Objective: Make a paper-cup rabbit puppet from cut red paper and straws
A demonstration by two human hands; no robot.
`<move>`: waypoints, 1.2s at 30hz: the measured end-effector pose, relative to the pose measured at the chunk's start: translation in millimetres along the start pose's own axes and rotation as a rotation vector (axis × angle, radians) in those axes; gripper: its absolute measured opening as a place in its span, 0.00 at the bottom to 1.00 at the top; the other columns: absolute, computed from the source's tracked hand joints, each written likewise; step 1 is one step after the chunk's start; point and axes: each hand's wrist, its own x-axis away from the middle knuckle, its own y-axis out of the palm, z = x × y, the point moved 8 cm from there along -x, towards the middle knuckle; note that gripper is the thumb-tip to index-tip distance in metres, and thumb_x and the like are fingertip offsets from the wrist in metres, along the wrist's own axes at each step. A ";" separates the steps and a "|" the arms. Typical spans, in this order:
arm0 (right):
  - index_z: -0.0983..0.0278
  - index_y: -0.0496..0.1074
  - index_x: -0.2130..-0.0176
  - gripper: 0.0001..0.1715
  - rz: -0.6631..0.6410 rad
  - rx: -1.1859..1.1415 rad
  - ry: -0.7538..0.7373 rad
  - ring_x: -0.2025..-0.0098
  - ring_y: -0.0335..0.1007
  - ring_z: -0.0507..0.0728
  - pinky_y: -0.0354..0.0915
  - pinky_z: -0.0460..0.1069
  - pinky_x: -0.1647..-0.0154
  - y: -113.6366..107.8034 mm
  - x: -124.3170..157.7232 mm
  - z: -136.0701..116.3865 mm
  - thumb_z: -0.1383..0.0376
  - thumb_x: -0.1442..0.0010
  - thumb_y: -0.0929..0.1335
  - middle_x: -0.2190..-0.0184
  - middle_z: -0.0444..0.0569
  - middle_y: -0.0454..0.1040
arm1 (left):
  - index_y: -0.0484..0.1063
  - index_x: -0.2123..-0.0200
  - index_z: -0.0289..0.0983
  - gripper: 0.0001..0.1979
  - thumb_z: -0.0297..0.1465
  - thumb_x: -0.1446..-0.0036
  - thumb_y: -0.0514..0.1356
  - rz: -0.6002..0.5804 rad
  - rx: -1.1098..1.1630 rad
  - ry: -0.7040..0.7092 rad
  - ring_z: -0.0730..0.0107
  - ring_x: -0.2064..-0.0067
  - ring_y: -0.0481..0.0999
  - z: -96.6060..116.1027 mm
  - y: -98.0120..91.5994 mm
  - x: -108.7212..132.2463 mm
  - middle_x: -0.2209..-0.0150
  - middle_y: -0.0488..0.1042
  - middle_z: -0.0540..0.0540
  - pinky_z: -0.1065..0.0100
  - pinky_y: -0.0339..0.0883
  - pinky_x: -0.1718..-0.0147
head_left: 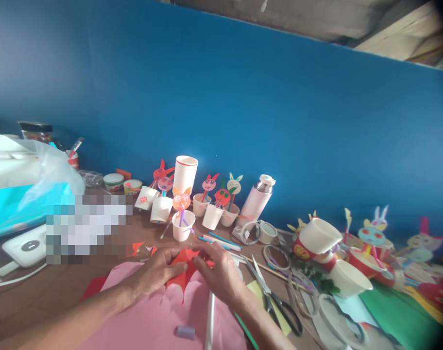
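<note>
My left hand (156, 273) and my right hand (218, 272) meet over a piece of red paper (185, 267) that lies on a pink sheet (163, 316). Fingers of both hands are pinched onto the red paper's upper edge. A small lilac eraser-like block (185, 332) and a white stick (210, 318) lie on the pink sheet below my hands. Just beyond my hands stands a white paper cup (182, 225) holding an orange paper animal face on a straw.
Several white cups with paper animal faces (210, 199), a stack of cups (185, 174), a pink flask (256, 199), tape rolls (276, 256) and scissors (276, 299) stand along the blue wall. More cups and paper figures (367, 243) crowd the right; a power bank (25, 249) and plastic bag (32, 165) lie left.
</note>
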 end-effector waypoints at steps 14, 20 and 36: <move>0.63 0.74 0.71 0.09 -0.084 -0.113 0.095 0.73 0.66 0.50 0.58 0.42 0.74 4.7 1.7 14.6 0.68 0.45 0.64 0.76 0.40 0.72 | 0.73 0.62 0.34 0.17 0.38 0.53 0.62 0.078 -0.034 -0.026 0.66 0.67 0.72 3.0 -4.9 -1.1 0.69 0.76 0.48 0.71 0.63 0.70; 0.64 0.72 0.75 0.09 -0.068 -0.083 0.088 0.75 0.64 0.49 0.57 0.42 0.73 4.6 2.7 11.4 0.70 0.46 0.64 0.79 0.39 0.70 | 0.70 0.72 0.34 0.06 0.32 0.53 0.60 -0.004 -0.150 -0.125 0.75 0.77 0.62 -2.6 -2.4 4.5 0.80 0.67 0.53 0.73 0.53 0.77; 0.63 0.65 0.79 0.21 0.076 0.259 0.292 0.78 0.62 0.51 0.52 0.44 0.77 -86.2 6.7 98.3 0.58 0.40 0.59 0.83 0.42 0.66 | 0.61 0.73 0.37 0.15 0.43 0.51 0.57 0.119 -0.211 -0.129 0.80 0.82 0.50 -7.5 -16.2 -0.9 0.84 0.53 0.60 0.74 0.44 0.81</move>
